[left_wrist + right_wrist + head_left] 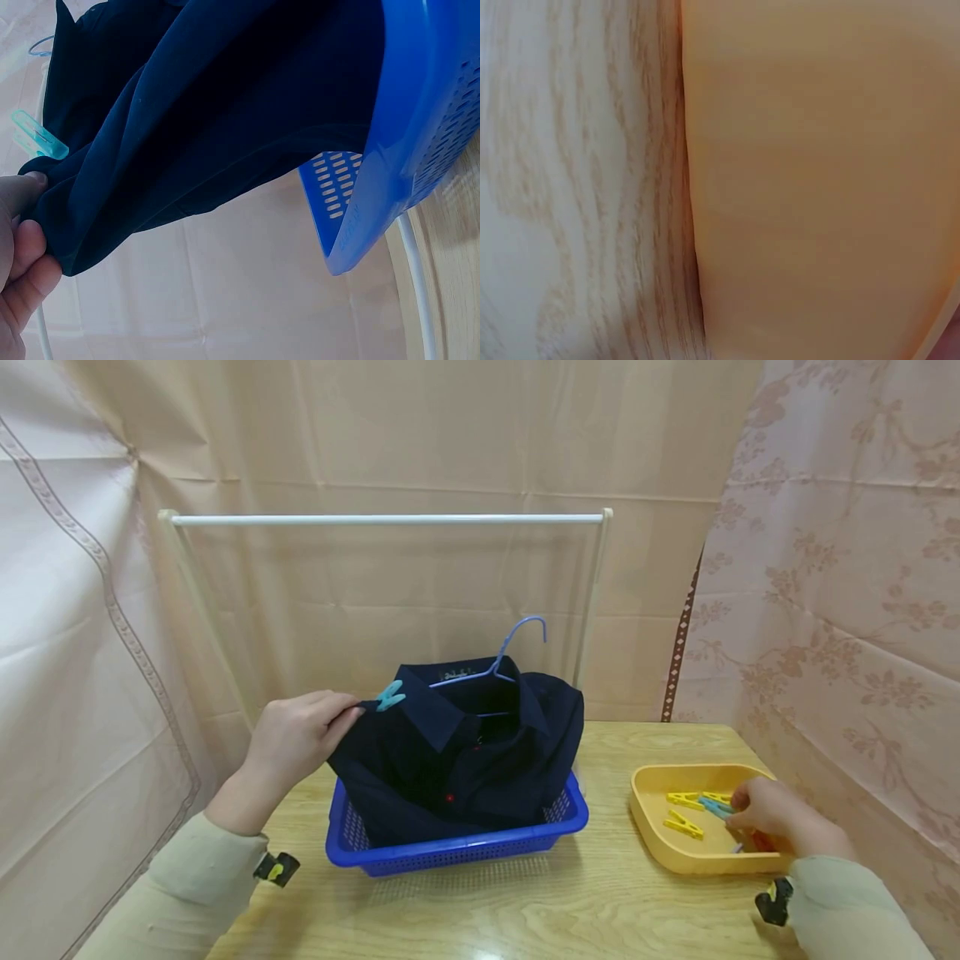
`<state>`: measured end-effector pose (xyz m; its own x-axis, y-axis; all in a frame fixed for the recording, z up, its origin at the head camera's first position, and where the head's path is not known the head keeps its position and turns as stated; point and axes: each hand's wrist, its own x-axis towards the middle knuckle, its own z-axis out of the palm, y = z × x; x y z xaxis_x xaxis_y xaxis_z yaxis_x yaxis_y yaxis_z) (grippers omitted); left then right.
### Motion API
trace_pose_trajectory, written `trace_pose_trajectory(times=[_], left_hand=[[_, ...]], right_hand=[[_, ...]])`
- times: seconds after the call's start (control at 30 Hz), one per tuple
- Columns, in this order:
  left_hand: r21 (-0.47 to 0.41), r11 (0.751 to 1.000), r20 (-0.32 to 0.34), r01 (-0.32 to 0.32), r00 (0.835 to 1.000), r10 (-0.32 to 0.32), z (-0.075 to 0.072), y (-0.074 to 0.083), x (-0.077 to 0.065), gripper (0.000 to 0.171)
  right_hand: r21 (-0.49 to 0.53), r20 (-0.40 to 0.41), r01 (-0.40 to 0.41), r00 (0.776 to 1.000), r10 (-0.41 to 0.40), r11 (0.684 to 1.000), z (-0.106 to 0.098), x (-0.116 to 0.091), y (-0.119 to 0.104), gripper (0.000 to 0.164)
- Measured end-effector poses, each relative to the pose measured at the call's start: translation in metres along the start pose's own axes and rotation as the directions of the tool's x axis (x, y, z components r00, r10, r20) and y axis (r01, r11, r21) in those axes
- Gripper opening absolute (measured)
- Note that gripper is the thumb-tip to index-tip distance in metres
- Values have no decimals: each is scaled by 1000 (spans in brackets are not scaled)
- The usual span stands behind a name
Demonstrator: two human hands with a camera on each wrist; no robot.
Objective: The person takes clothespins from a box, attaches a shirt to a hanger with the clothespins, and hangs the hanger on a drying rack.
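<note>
A dark navy shirt with a blue hanger in its collar lies bunched in a blue basket. My left hand pinches the shirt's left shoulder between thumb and fingers and pulls it out to the side. Right beside those fingertips, a teal clothespin is clipped on the shoulder; it also shows in the left wrist view. My right hand reaches into a yellow tray, its thumb and forefinger on the end of a blue clothespin. The right wrist view shows just the tray's wall.
Several yellow clothespins lie in the tray, with a red one partly under my right hand. Behind the basket stands a rack with a white crossbar. Curtains hang around the wooden table.
</note>
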<state>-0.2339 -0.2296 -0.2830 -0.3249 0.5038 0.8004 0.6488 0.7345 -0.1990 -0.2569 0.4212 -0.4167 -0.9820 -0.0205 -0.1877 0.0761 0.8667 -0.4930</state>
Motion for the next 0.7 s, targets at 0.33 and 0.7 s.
trace_pose_trajectory(times=[0.33, 0.7], left_hand=[[-6, 1000, -3, 2, 1000, -2, 1, 0, -1, 15], [-6, 1000, 5, 8, 1000, -8, 1, 0, -1, 15]], right_hand=[[-37, -1, 35, 999, -35, 999, 2, 0, 1, 29], [0, 15, -8, 1000, 8, 1000, 5, -1, 2, 35]])
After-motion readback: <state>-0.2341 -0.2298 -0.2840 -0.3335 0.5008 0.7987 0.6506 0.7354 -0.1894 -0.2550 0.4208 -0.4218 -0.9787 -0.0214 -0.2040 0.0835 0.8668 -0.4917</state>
